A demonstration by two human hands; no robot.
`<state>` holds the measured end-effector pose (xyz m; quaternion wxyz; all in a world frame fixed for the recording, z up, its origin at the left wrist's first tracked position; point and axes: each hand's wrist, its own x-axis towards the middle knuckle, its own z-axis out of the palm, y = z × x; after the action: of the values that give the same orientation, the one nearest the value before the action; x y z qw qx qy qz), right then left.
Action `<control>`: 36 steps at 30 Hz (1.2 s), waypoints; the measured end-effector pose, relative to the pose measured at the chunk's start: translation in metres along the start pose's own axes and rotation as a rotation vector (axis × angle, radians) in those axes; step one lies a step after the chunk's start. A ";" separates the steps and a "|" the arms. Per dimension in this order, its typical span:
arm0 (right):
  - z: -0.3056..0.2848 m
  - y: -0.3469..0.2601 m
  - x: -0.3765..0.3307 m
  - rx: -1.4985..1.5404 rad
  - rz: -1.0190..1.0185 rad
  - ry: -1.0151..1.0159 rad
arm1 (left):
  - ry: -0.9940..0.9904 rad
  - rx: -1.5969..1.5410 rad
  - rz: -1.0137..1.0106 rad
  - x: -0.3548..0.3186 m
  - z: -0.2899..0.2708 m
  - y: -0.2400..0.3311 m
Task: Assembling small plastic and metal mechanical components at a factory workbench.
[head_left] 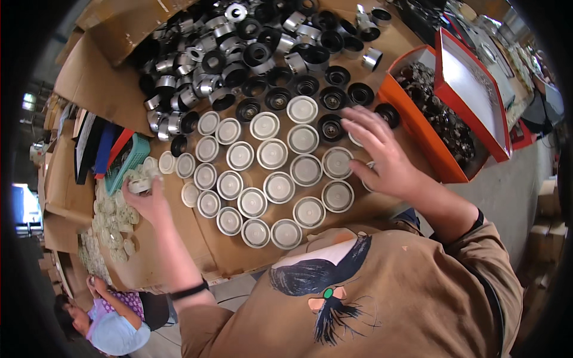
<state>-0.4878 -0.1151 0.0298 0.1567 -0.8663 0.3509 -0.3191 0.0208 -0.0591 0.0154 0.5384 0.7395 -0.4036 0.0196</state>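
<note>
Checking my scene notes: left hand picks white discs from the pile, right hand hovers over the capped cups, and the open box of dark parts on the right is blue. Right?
Not quite: the open box of dark parts is orange-red, not blue, as the head view shows. The rest holds: left hand at the white discs, right hand over the capped cups.

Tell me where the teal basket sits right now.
In the head view, the teal basket sits at the left, just above the left hand, beside the white caps.
</note>
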 end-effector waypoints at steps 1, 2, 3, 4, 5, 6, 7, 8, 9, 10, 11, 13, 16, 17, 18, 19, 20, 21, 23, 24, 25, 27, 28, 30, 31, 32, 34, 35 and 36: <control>0.001 -0.018 0.002 0.274 0.064 -0.004 | -0.135 -0.153 0.012 -0.029 0.008 0.041; 0.004 -0.030 0.003 0.492 0.052 -0.055 | -0.249 -0.226 0.137 -0.060 0.016 0.068; 0.010 -0.041 0.005 0.728 0.129 -0.179 | -0.358 -0.299 0.262 -0.088 0.026 0.092; 0.017 -0.055 0.006 1.241 0.420 -0.313 | -0.558 -0.502 0.354 -0.113 0.034 0.120; 0.028 -0.059 0.004 1.500 0.451 -0.360 | -0.762 -0.704 0.447 -0.131 0.040 0.147; 0.030 -0.062 0.005 1.779 0.604 -0.483 | -0.865 -0.634 0.494 -0.143 0.042 0.166; 0.030 -0.065 0.004 2.048 0.760 -0.615 | -0.961 -0.563 0.541 -0.151 0.041 0.178; 0.032 -0.062 0.001 2.078 0.791 -0.700 | -1.054 -0.522 0.537 -0.156 0.044 0.184; 0.032 -0.054 -0.006 2.081 0.788 -0.689 | -1.157 -0.483 0.537 -0.157 0.052 0.191; 0.035 -0.044 -0.014 2.060 0.830 -0.686 | -1.186 -0.492 0.545 -0.159 0.062 0.188; 0.035 -0.038 -0.020 2.038 0.871 -0.679 | -1.194 -0.490 0.548 -0.159 0.068 0.192; 0.022 -0.034 -0.025 2.057 0.889 -0.574 | -1.308 -0.421 0.309 -0.157 0.077 0.199; 0.002 -0.010 -0.040 1.731 0.815 -0.216 | -0.925 -0.192 0.386 -0.119 0.126 0.203; -0.002 0.004 -0.043 1.486 0.737 -0.138 | -0.894 -0.017 0.465 -0.102 0.148 0.200; -0.010 0.009 -0.041 1.046 0.615 -0.062 | -0.807 0.063 0.623 -0.085 0.170 0.174; -0.018 0.012 -0.037 0.612 0.478 0.018 | -0.763 0.154 0.679 -0.074 0.186 0.157; -0.023 0.015 -0.032 0.490 0.438 0.094 | -0.810 0.304 0.652 -0.070 0.196 0.152; -0.028 0.020 -0.030 0.357 0.406 0.176 | -0.861 0.442 0.627 -0.069 0.208 0.150; -0.029 0.043 -0.031 -0.015 0.221 0.290 | -0.905 0.520 0.644 -0.075 0.225 0.139; -0.033 0.045 -0.028 -0.110 0.179 0.311 | -0.963 0.593 0.654 -0.078 0.231 0.138; -0.033 0.049 -0.026 -0.113 0.186 0.314 | -0.968 0.591 0.659 -0.078 0.234 0.135; -0.034 0.054 -0.023 -0.111 0.171 0.358 | -1.000 0.565 0.637 -0.079 0.231 0.135; -0.036 0.054 -0.021 -0.100 0.176 0.359 | -1.017 0.627 0.640 -0.080 0.228 0.140; -0.028 0.046 -0.018 0.279 0.393 0.401 | -0.959 0.626 0.683 -0.079 0.218 0.149; -0.023 0.042 -0.016 0.662 0.609 0.438 | -0.901 0.627 0.731 -0.079 0.215 0.154; -0.023 0.035 -0.016 1.335 0.802 0.426 | -0.829 0.480 0.746 -0.084 0.210 0.160; -0.020 0.019 -0.018 1.851 0.921 0.200 | -0.908 0.168 0.711 -0.101 0.191 0.183; -0.015 0.015 -0.029 2.028 0.844 0.002 | -1.105 -0.207 0.546 -0.113 0.176 0.193; -0.008 0.000 -0.031 2.088 0.838 -0.084 | -1.200 -0.435 0.551 -0.132 0.159 0.208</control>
<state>-0.5104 -0.0938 0.0223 0.9116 -0.1345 0.1695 -0.3494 -0.2613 -0.1318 0.0496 0.3335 0.3682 -0.7993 -0.3381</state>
